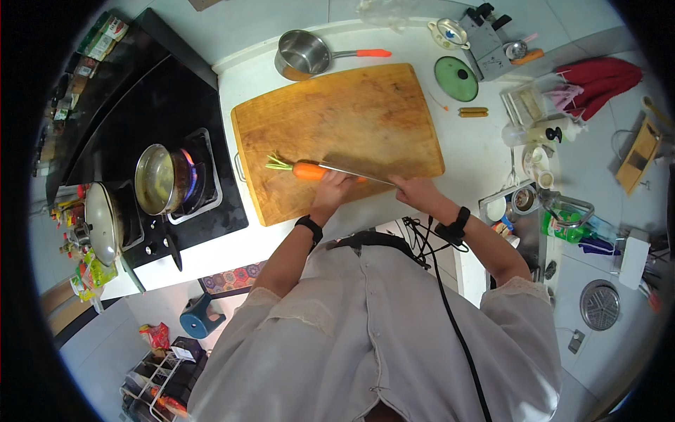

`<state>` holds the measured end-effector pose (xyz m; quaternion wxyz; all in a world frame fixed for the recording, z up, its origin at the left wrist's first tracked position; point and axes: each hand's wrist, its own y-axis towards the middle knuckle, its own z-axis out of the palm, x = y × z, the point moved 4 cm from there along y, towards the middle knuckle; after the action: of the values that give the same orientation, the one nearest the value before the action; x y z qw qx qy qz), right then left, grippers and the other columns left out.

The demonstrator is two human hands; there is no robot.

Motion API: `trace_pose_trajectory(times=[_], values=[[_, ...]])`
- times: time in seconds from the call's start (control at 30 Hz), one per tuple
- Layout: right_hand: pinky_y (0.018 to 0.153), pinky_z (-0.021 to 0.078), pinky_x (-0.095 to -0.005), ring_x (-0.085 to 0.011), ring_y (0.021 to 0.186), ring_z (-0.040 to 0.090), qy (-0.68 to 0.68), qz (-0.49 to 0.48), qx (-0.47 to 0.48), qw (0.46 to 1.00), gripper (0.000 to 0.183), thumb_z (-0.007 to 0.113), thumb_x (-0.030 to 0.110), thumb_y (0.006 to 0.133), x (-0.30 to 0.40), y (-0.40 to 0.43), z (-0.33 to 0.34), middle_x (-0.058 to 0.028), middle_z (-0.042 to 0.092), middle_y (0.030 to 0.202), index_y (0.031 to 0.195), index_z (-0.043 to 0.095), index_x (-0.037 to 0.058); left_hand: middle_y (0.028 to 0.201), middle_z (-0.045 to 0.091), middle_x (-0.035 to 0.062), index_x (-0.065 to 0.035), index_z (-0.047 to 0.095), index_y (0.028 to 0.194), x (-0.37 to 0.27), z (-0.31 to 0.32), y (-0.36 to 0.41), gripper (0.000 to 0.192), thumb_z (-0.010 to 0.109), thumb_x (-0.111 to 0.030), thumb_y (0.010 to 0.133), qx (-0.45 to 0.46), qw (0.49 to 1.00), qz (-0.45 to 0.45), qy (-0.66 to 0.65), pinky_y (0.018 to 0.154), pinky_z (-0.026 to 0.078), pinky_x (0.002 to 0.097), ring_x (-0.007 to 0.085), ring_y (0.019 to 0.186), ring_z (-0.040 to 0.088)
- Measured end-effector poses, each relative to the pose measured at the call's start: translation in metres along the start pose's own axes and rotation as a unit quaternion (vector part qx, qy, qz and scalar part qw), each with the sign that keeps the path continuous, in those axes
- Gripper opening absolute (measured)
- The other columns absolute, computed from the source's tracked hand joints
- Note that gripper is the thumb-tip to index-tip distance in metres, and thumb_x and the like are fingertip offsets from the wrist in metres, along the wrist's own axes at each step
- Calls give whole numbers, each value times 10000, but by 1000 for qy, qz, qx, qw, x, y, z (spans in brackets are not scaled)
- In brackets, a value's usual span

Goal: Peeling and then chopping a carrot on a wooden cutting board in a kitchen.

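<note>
An orange carrot [308, 171] with short green stems lies near the front edge of a wooden cutting board [337, 116]. My left hand [333, 191] rests on the carrot and pins it to the board, covering part of its middle. In my right hand [419, 194] is the handle of a kitchen knife [358, 174]. Its blade points left and lies along the carrot, with the tip close to the carrot's leafy half. Whether the edge has entered the carrot cannot be told.
On the left, a pot [155, 179] sits over a lit burner, beside a lidded pan [101, 224]. A saucepan [303, 53] with an orange-red handle stands behind the board. At right are a green lid [456, 79], wrapped sausages [473, 112] and a sink [519, 232]. A black cable [448, 311] hangs over my shirt.
</note>
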<state>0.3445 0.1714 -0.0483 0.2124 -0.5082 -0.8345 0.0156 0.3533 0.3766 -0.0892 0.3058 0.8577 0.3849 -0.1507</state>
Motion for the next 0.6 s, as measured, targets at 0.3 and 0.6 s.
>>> trace_pose_trajectory(times=[0.3,0.6], values=[[443,448,-423,-324,518,565,-37,-39,1,999,239,494,179,802,17,-3,-18,-147,563,577,1036,484,131,857,539,32,-97,607,912,4,11,-9,232,527,-112,695,4,1000,8,23,713,431,323,209,832,533],[504,463,-417,-313,586,592,-35,22,79,996,295,437,154,823,25,-19,-25,-134,587,676,1116,442,117,846,533,29,-103,609,930,6,16,-13,251,512,-111,698,-21,999,12,27,704,430,318,210,827,530]])
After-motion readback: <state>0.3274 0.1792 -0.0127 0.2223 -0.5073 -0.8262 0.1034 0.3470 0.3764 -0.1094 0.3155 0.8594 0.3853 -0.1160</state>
